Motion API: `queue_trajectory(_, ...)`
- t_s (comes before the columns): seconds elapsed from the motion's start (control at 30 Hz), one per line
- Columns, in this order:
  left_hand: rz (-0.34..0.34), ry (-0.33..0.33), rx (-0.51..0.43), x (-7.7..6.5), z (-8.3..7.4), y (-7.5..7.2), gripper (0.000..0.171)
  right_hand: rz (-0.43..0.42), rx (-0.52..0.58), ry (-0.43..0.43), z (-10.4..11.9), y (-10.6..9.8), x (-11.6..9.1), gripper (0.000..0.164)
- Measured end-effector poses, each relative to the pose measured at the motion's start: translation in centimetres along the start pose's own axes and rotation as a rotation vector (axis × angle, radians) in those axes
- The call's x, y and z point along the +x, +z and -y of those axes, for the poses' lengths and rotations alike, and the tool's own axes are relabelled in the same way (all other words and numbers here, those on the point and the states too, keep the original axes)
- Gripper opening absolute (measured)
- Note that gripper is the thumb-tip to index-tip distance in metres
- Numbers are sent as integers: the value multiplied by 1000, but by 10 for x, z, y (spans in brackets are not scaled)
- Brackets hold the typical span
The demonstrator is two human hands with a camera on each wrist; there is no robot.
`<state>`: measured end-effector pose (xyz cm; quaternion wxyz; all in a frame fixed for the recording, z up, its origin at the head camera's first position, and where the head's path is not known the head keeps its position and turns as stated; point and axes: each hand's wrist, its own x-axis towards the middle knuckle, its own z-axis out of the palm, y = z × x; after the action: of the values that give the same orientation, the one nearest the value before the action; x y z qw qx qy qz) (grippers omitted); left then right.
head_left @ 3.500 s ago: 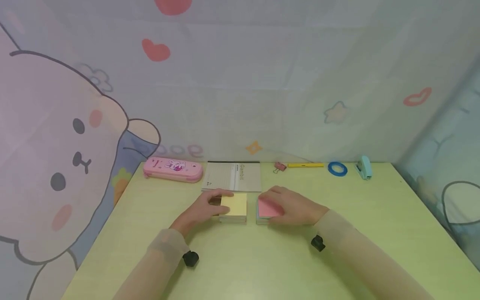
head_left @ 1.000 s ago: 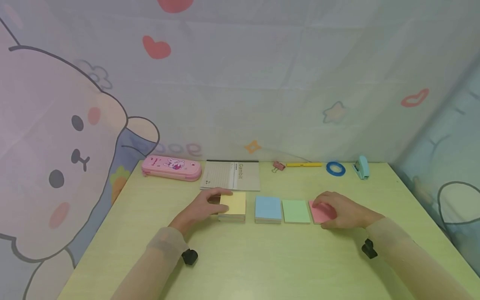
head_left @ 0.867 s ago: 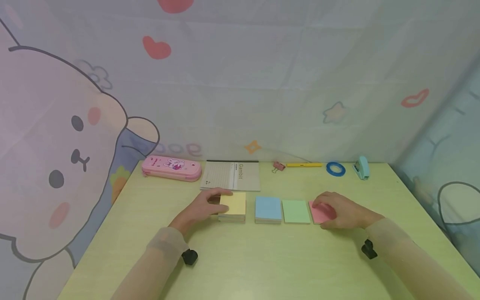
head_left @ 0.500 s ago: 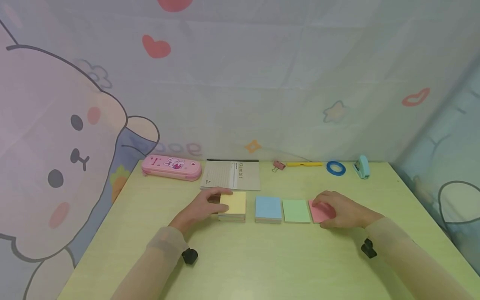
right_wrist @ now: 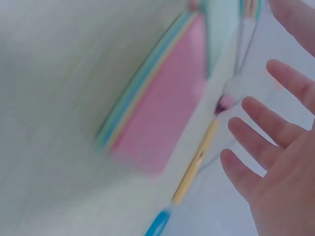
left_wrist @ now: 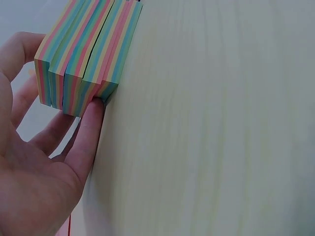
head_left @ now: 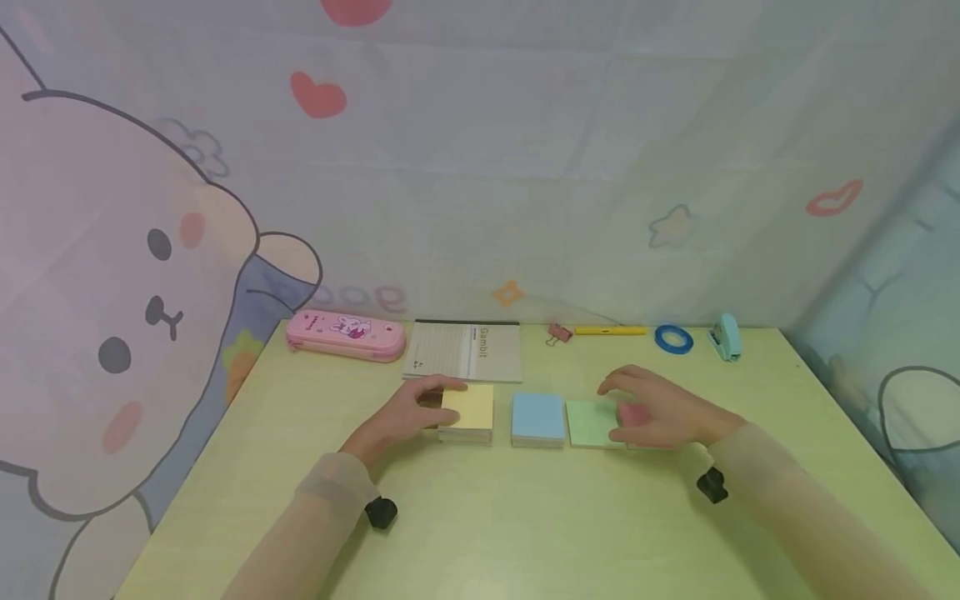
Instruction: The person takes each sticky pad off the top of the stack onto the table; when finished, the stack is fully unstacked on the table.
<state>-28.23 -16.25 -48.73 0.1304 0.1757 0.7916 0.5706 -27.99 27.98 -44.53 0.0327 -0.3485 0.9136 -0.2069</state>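
Note:
My left hand grips the left edges of a thick stack of sticky note pads, yellow on top. In the left wrist view, its striped coloured edges show, with thumb and fingers around one end of the stack. My right hand hovers with spread fingers over the pink sticky note pad, holding nothing. The head view shows this hand covering most of the pink pad. Left of it lie a thin green pad and a thicker blue-topped stack, in a row.
Along the table's far edge lie a pink pencil case, a notebook, a pink binder clip, a yellow pen-like stick, a blue tape roll and a mint stapler. A patterned cloth hangs behind.
The pink and green pads went from atop the blue stack to a row on its right. My right hand has since released the pink pad and shifted left. The left hand stays put.

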Motion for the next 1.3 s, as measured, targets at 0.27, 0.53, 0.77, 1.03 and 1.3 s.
queue_trajectory(0.27,-1,-2,-4,0,-1,0,49,60,78,-23,37,15,38,59)
queue_trajectory(0.53,-7,7,-10,-1,-3,0,49,89,55,-86,53,40,65,58)
queue_trajectory(0.77,7,6,-15,2,2,0,49,120,0,-46,64,50,70,57)
queue_trajectory(1.03,1,0,-15,2,2,-1,49,114,-12,-32,66,50,72,57)
queue_trajectory(1.3,2,4,-15,2,2,0,49,114,-16,-12,64,49,72,55)
